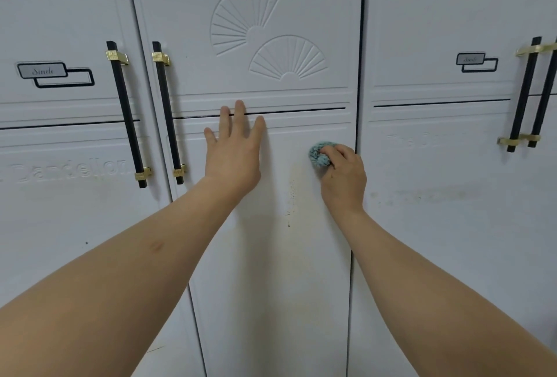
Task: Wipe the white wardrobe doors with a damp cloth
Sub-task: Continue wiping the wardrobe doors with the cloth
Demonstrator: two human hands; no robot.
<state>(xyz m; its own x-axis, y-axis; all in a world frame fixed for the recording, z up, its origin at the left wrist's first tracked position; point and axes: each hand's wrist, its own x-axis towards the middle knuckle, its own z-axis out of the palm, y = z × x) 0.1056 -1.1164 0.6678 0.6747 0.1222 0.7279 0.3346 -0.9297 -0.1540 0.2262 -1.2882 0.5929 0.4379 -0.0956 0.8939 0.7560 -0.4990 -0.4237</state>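
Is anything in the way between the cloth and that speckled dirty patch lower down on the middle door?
Nothing visible is. The right hand grips the cloth against the middle door, and the dirty patch lies just below and to its left over bare panel. The left hand rests flat on the door farther left, clear of that path.

Middle wardrobe door [271,256], white, shut, two fan shapes pressed into its upper panel and a black groove across the middle; a yellowish streak with dark specks runs down the lower panel. The cloth [320,154], blue-green and fluffy, is bunched into a ball and pressed to that panel near the right edge, just above the stain
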